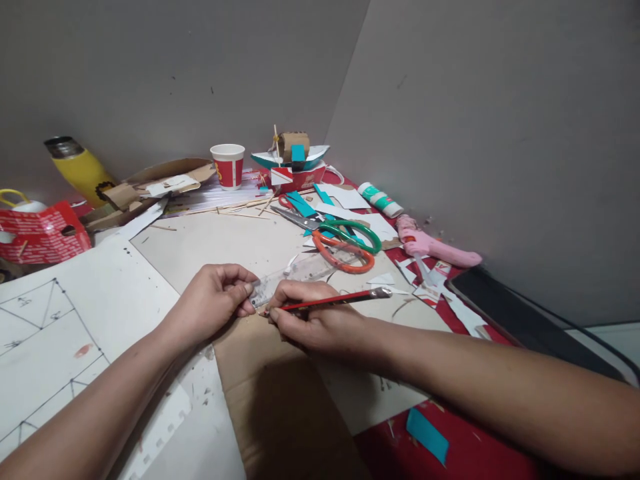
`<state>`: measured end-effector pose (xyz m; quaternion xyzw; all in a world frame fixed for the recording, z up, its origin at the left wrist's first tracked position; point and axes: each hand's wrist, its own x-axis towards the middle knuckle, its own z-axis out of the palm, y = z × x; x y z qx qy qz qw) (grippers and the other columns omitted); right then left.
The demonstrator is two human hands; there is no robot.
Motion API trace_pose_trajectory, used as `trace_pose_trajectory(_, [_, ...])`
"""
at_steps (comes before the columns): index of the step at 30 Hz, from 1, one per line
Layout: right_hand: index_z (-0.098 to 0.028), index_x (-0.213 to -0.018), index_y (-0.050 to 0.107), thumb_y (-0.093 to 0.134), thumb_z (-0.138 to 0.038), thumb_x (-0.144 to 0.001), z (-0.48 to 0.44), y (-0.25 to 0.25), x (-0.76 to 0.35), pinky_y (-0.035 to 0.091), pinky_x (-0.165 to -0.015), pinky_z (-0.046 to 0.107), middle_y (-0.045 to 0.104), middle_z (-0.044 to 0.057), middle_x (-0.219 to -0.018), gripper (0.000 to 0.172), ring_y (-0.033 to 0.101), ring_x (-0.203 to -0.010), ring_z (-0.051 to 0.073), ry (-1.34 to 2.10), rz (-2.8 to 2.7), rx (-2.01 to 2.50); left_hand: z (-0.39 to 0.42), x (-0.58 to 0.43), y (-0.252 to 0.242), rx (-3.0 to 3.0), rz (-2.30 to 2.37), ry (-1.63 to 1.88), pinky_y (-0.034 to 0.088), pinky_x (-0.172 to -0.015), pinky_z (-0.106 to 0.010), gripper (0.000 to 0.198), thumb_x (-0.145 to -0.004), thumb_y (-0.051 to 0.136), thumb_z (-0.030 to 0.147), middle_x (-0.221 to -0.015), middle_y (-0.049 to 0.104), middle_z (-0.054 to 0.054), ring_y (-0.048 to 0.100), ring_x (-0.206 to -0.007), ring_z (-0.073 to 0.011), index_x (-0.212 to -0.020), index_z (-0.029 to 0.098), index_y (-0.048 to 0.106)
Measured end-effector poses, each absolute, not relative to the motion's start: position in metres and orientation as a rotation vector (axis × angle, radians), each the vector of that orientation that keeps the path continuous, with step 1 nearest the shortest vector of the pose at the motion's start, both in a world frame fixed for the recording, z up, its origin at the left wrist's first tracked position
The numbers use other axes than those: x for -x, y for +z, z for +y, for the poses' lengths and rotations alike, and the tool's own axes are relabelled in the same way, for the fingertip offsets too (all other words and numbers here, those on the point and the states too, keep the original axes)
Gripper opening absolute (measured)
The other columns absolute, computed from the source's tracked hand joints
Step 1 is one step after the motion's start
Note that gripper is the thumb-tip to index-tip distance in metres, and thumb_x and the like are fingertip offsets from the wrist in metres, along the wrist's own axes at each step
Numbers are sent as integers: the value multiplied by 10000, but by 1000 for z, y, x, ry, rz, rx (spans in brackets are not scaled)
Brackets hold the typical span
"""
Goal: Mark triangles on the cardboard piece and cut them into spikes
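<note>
My left hand (216, 300) has its fingers closed on the near end of a clear plastic ruler (300, 272), which lies slanted across the top edge of a brown cardboard sheet (280, 400). My right hand (310, 319) pinches a red pencil (340, 300) whose tip rests by the ruler at the cardboard's edge; its metal end points right. Both hands sit close together at the table's middle.
Green-handled scissors (350, 233) and orange-handled scissors (345, 257) lie just beyond the ruler. A pink glue gun (435, 248), a glue tube (380, 199), a red paper cup (228, 165), a paper boat model (291, 155), a yellow bottle (80, 170) and a drawn white sheet (45, 333) surround them.
</note>
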<state>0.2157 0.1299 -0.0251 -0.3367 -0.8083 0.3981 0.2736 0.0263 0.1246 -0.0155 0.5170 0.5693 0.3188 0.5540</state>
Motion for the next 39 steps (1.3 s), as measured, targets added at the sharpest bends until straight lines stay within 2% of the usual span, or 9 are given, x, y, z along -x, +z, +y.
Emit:
trace_pose_trajectory(4, [-170,-704,564,540,-133,-770,128,-24,-216,385,-530,203,556,-27,-616,79,477,-566,98,1120,-2142,947,123,-26,-16,-1144,1305,801,436,-537,-218,87,-772,652,184,-553,652,-10,569,-499,-102,-802,112,690])
trace_pose_trajectory(7, [-172,-737,557,542,-137,-770,126,-23,-216,406,-486,190,564,-33,-608,51,528,-535,95,1330,-1961,985,123,-21,-10,-1083,1291,827,439,-527,-213,129,-734,700,216,-552,662,-15,572,-491,-101,-808,112,683])
trace_pose_trajectory(12, [-171,-753,544,549,-149,-766,122,-22,-214,476,-482,192,595,-22,-665,26,565,-515,81,1634,-1686,958,125,3,18,-1111,1323,871,471,-556,-208,247,-694,783,303,-582,676,-3,576,-502,-91,-851,135,693])
trace_pose_trajectory(17, [-174,-758,537,550,-133,-750,118,-18,-214,478,-443,185,579,-34,-625,44,564,-498,84,1754,-1681,907,109,31,39,-1151,1393,796,485,-541,-192,220,-678,821,289,-609,685,-8,603,-534,-100,-827,158,724])
trace_pose_trajectory(26, [-168,-762,560,552,-136,-775,118,-15,-216,453,-435,175,562,-43,-578,35,571,-493,90,1725,-1839,898,75,34,14,-998,1346,817,458,-555,-198,202,-708,808,282,-608,687,-14,578,-527,-85,-835,152,720])
trace_pose_trajectory(33, [-158,-779,608,539,-107,-787,121,-18,-218,434,-481,175,618,-22,-648,86,577,-551,87,1469,-2037,783,81,26,2,-1025,1306,812,431,-588,-234,180,-760,766,256,-621,674,-24,555,-556,-94,-871,127,708])
trace_pose_trajectory(39, [-155,-779,635,534,-93,-782,122,-14,-220,413,-481,182,605,-21,-633,118,553,-544,88,1417,-2094,717,81,26,-1,-1025,1363,769,407,-581,-233,186,-764,755,264,-609,667,-24,539,-558,-96,-887,128,721])
